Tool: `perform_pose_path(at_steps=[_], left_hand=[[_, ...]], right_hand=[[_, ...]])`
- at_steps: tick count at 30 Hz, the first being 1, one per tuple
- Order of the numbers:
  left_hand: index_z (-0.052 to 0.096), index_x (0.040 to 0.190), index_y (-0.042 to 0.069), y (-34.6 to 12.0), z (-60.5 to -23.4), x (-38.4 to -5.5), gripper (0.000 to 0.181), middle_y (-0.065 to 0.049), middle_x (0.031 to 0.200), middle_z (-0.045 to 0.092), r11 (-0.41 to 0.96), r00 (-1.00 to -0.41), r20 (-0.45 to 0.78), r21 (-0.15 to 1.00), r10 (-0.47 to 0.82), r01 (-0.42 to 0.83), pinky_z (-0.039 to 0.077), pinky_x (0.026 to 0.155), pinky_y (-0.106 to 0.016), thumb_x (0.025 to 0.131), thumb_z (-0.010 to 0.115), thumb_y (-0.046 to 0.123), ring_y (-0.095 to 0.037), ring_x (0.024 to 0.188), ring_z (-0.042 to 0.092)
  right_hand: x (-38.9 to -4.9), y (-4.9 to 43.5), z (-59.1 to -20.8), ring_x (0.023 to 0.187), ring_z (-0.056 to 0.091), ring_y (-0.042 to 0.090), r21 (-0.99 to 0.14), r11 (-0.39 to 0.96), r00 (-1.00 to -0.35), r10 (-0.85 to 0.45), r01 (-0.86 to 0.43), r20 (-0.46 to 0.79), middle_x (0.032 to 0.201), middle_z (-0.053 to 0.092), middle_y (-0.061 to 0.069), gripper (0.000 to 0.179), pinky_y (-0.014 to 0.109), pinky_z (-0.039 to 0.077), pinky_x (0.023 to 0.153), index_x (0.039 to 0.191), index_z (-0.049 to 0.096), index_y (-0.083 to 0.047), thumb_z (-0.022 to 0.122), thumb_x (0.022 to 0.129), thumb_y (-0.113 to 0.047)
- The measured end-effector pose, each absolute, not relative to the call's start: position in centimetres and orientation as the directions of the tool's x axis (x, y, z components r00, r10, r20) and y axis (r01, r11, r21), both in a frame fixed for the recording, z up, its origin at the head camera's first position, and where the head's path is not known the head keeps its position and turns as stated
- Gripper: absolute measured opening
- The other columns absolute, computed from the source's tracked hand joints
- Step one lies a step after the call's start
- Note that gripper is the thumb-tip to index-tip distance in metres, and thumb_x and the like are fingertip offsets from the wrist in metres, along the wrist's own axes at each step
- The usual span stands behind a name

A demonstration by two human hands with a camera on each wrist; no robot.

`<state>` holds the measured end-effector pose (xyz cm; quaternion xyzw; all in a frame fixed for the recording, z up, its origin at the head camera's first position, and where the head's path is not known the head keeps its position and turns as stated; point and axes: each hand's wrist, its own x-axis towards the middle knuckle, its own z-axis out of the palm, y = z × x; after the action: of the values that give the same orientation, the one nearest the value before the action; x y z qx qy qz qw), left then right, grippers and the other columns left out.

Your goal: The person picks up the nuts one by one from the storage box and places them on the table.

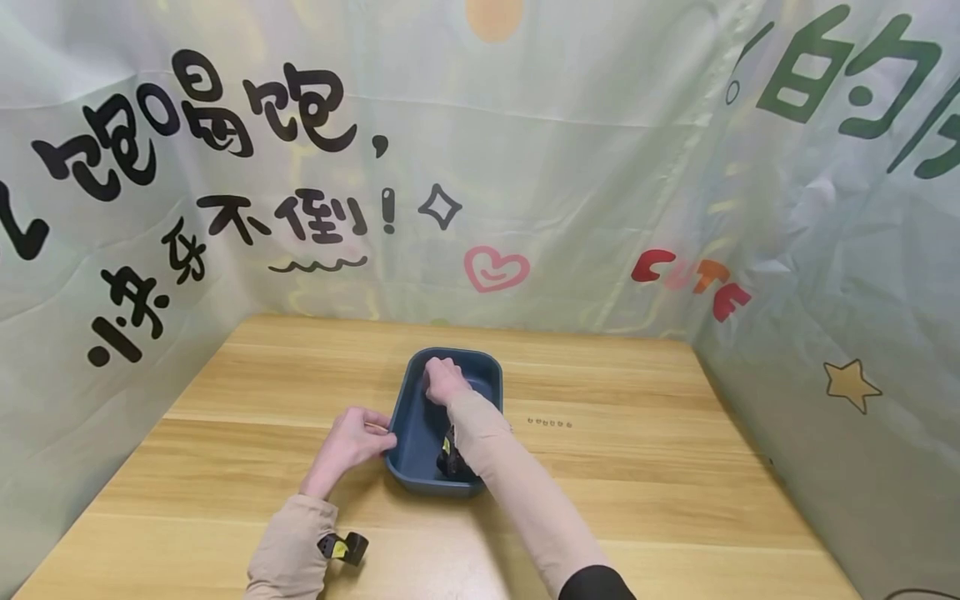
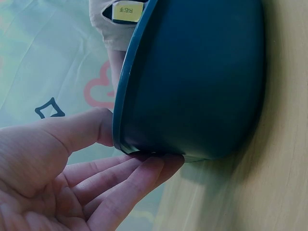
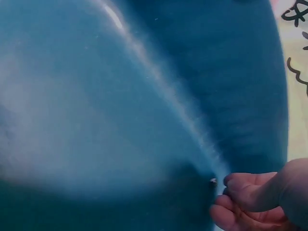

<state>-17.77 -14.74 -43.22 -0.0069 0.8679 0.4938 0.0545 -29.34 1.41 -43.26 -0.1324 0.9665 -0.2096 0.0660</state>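
Observation:
A deep blue rectangular plastic tub [image 1: 423, 442] with rounded corners stands on the wooden table. At its left side my left hand [image 1: 354, 440] holds the wall. In the left wrist view the thumb is at the rim [image 2: 126, 77] and the fingers [image 2: 120, 192] lie against the outer wall. My right hand [image 1: 446, 382] reaches inside the tub, near its far left corner. In the right wrist view its thumb and fingers are drawn close together beside a tiny dark, shiny piece [image 3: 213, 182] at the foot of the wall. I cannot tell whether they pinch anything.
Several tiny ring-like pieces [image 1: 549, 422] lie in a row on the table [image 1: 637, 467], right of the tub. A printed cloth [image 1: 585, 183] hangs behind and on both sides. A black wrist camera [image 1: 343, 547] sits on the left sleeve.

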Motion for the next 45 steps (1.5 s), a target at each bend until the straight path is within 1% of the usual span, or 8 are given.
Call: perform_pose_path(at_steps=[4, 10, 13, 20, 24, 30, 37, 45], left_hand=[[0.07, 0.106, -0.012, -14.7, -43.2, -17.8, 0.036, -0.024, 0.093, 0.077, 0.512, -0.994, -0.099, 0.856, 0.039, -0.065, 0.061, 0.068, -0.029, 0.075, 0.07, 0.006, -0.021, 0.075, 0.075], [0.07, 0.106, -0.013, -14.7, -43.2, -17.7, 0.037, -0.025, 0.093, 0.076, 0.509, -0.994, -0.094, 0.859, 0.047, -0.058, 0.061, 0.069, -0.031, 0.074, 0.07, 0.006, -0.022, 0.077, 0.075], [0.069, 0.107, -0.013, -14.8, -43.2, -17.8, 0.038, -0.025, 0.093, 0.076, 0.508, -0.994, -0.098, 0.859, 0.046, -0.061, 0.062, 0.069, -0.031, 0.074, 0.07, 0.006, -0.022, 0.076, 0.075], [0.069, 0.107, -0.012, -14.8, -43.1, -17.7, 0.038, -0.024, 0.094, 0.077, 0.517, -0.994, -0.097, 0.854, 0.044, -0.06, 0.061, 0.068, -0.031, 0.075, 0.071, 0.007, -0.021, 0.075, 0.075], [0.069, 0.107, -0.012, -14.8, -43.1, -17.7, 0.038, -0.024, 0.093, 0.077, 0.519, -0.994, -0.097, 0.853, 0.044, -0.06, 0.061, 0.068, -0.031, 0.075, 0.071, 0.007, -0.021, 0.075, 0.075], [0.069, 0.108, -0.012, -14.7, -43.0, -17.7, 0.038, -0.025, 0.094, 0.076, 0.515, -0.994, -0.103, 0.855, 0.044, -0.065, 0.062, 0.069, -0.031, 0.075, 0.071, 0.006, -0.022, 0.075, 0.075], [0.069, 0.108, -0.012, -14.8, -43.0, -17.7, 0.038, -0.025, 0.095, 0.076, 0.513, -0.993, -0.108, 0.856, 0.05, -0.068, 0.063, 0.071, -0.034, 0.075, 0.071, 0.006, -0.024, 0.079, 0.076], [0.069, 0.108, -0.012, -14.7, -43.1, -17.7, 0.037, -0.026, 0.097, 0.076, 0.505, -0.992, -0.115, 0.86, 0.041, -0.079, 0.063, 0.071, -0.033, 0.076, 0.071, 0.005, -0.025, 0.08, 0.076]], right_hand=[[-29.0, 1.7, -42.6, 0.084, 0.064, 0.023, -0.427, 0.871, -0.951, -0.301, -0.242, -0.075, 0.097, 0.073, 0.009, 0.014, 0.033, 0.056, 0.075, 0.088, 0.076, -0.01, 0.069, 0.085, 0.002], [-28.8, 2.2, -42.1, 0.073, 0.061, 0.018, -0.419, 0.863, -0.939, -0.338, -0.281, -0.067, 0.089, 0.074, 0.006, 0.02, 0.026, 0.05, 0.064, 0.081, 0.077, -0.011, 0.067, 0.083, 0.005], [-28.7, 2.4, -41.8, 0.071, 0.059, 0.016, -0.418, 0.858, -0.937, -0.348, -0.299, -0.043, 0.087, 0.074, 0.004, 0.022, 0.025, 0.048, 0.062, 0.081, 0.077, -0.012, 0.064, 0.082, 0.007], [-28.4, 2.9, -41.2, 0.065, 0.057, 0.015, -0.446, 0.833, -0.925, -0.379, -0.329, -0.025, 0.071, 0.065, -0.001, 0.022, 0.023, 0.044, 0.058, 0.076, 0.074, -0.01, 0.062, 0.085, 0.005], [-28.2, 3.1, -40.8, 0.065, 0.056, 0.014, -0.447, 0.826, -0.921, -0.389, -0.344, -0.009, 0.068, 0.064, -0.002, 0.019, 0.023, 0.044, 0.06, 0.074, 0.074, -0.011, 0.064, 0.086, 0.001], [-27.8, 3.5, -40.3, 0.068, 0.058, 0.015, -0.462, 0.817, -0.92, -0.393, -0.344, -0.009, 0.074, 0.067, -0.002, 0.016, 0.024, 0.046, 0.062, 0.076, 0.075, -0.012, 0.068, 0.087, -0.001], [-27.6, 4.1, -39.7, 0.082, 0.057, 0.017, -0.46, 0.808, -0.912, -0.41, -0.369, 0.012, 0.083, 0.071, -0.001, 0.011, 0.029, 0.051, 0.075, 0.083, 0.077, -0.011, 0.07, 0.09, -0.006], [-27.4, 5.0, -38.9, 0.079, 0.061, 0.015, -0.431, 0.79, -0.889, -0.453, -0.437, 0.072, 0.087, 0.076, 0.002, 0.006, 0.03, 0.056, 0.078, 0.086, 0.077, -0.01, 0.072, 0.089, -0.008]])
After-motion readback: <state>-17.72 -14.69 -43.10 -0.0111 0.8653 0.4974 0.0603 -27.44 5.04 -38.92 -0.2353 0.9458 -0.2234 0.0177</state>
